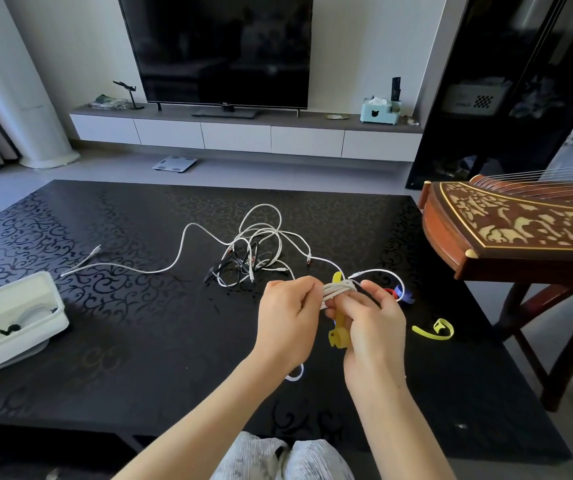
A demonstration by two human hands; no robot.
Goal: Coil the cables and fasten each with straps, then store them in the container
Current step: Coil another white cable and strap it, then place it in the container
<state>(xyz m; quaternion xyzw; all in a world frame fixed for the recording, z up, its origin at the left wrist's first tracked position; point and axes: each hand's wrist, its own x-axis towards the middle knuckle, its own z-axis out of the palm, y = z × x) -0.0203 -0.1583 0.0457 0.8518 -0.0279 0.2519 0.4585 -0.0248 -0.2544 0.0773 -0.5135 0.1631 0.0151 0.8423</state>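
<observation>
Living room, black scroll-patterned coffee table [139, 341] facing a TV [216, 46] on a low white console. Task item: coiled white cable [338, 289], a small tight bundle of several turns, held above the table's right-centre between both hands. Left hand [288, 320] has its fingers curled round the coil's left end. Right hand [375, 327] has thumb and fingers pinched on the yellow strap [338, 336], which crosses the coil: its short tip sticks up above the bundle and the slotted end hangs below. One plug end of the coil loops out to the right. A bit of white cable shows under the left wrist. Tangle of white and black cables [254, 251] lies mid-table just beyond the hands, with one loose white cable [132, 270] trailing left toward the white container [11, 320]. Container sits near the table's left side and holds a coiled cable with a black strap [10, 330]. Spare straps lie right of the hands: red strap [389, 292] and blue strap [402, 294] touching each other, second yellow strap [434, 332] nearer, close to the right edge. Guzheng [520, 226] on a wooden stand crowds that right edge. Bare tabletop between container and hands, and along the near edge
</observation>
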